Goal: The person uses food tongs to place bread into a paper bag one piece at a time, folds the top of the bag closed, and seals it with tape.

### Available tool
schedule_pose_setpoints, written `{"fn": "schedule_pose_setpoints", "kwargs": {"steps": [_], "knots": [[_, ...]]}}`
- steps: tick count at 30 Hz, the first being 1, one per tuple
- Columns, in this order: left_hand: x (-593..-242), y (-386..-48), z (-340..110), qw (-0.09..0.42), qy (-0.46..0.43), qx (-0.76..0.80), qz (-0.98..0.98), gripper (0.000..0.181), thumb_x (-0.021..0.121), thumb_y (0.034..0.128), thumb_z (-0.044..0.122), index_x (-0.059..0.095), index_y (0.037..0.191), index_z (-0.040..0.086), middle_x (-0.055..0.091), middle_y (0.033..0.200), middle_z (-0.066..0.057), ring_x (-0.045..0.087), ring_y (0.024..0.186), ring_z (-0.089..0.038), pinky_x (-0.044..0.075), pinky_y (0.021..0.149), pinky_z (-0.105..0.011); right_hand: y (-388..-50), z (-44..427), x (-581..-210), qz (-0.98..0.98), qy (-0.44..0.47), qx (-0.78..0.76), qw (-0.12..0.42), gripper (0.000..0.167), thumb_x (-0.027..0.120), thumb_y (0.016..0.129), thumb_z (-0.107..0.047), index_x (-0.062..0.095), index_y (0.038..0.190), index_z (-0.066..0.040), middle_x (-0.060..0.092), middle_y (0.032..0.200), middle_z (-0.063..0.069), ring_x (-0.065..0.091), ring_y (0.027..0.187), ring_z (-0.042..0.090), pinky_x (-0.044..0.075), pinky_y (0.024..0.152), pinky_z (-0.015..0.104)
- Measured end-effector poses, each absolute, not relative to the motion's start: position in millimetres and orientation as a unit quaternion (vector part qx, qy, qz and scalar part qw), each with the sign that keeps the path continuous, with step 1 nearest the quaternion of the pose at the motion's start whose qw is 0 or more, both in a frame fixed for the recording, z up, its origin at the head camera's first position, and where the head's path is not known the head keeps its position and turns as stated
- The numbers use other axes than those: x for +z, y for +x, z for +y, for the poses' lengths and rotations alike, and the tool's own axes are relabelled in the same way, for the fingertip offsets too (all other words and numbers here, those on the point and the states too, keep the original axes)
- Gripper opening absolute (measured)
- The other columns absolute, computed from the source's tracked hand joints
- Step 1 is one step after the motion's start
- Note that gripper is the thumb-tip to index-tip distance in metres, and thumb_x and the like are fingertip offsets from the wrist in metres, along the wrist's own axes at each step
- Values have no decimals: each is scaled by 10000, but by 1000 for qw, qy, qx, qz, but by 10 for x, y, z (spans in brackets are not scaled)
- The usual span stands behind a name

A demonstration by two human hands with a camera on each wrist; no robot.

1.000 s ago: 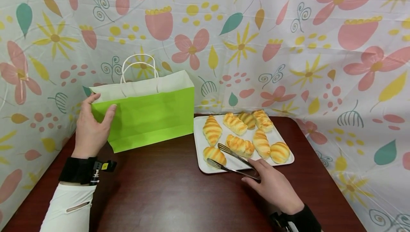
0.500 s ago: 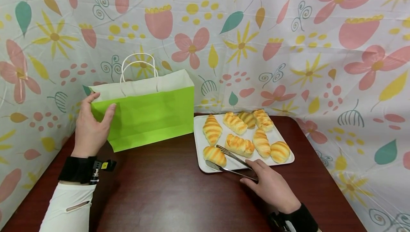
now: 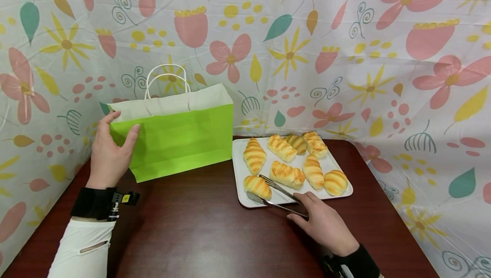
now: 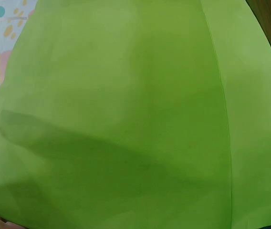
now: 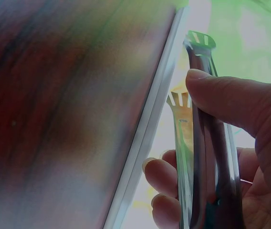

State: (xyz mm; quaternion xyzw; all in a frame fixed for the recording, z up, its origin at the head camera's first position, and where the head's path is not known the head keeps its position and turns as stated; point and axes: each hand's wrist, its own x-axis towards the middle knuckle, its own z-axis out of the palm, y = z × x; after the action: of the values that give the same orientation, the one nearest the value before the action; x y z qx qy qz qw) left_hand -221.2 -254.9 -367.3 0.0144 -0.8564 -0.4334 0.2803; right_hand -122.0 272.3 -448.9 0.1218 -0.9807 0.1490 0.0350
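A bright green paper bag (image 3: 180, 137) with white twisted handles stands at the left, its white inside showing along the top. My left hand (image 3: 111, 154) holds it by the left end, thumb across the front and fingers at the side; green paper (image 4: 126, 95) fills most of the left wrist view. In my right hand (image 3: 326, 222) are metal tongs (image 5: 216, 162), held between thumb and fingers. Their two spread tips reach either side of a small striped bread roll (image 3: 257, 185) at the near left corner of a white tray (image 3: 238, 163). Whether both tips touch it, I cannot tell.
Several other breads share the tray, among them a striped croissant-like one (image 3: 254, 155), a long golden one (image 3: 287, 174) and a round one (image 3: 335, 183). The dark wooden table (image 3: 184, 227) meets a flower-printed cloth (image 3: 245, 56) behind.
My right hand and the tongs have shifted slightly left and the tips sit further around the near roll. The left hand and the bag have hardly moved.
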Motion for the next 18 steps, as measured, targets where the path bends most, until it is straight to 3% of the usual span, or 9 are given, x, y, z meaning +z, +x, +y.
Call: {"fn": "schedule_pose_setpoints", "kwargs": {"steps": [5,10,18], "knots": [[-3676,-2208,-2544,280,14,-434,-856,753,626,1035,494,310,1654,205,331,1695,-157,351,1519,-391,270,1218,-648,-1222,2721,-4484,-981,118,151,27,581,809,935,-397,653,1423,-123,694,1178,7,550,815,75,482,709,333],[-3675,-2208,-2543,279,15,-434,-856,753,626,1033,497,309,1654,210,338,1688,-169,373,1490,-413,291,1192,-660,-1220,2719,-4481,-980,119,154,26,579,804,941,-388,649,1428,-115,706,1270,42,672,1002,163,553,797,413],[-3679,-2219,-2546,282,13,-435,-855,753,632,1032,492,312,1651,207,337,1690,-161,368,1497,-398,285,1202,-649,-1219,2717,-4490,-980,124,150,38,561,799,945,-394,660,1416,-123,708,1296,36,696,1119,223,582,857,475]]}}
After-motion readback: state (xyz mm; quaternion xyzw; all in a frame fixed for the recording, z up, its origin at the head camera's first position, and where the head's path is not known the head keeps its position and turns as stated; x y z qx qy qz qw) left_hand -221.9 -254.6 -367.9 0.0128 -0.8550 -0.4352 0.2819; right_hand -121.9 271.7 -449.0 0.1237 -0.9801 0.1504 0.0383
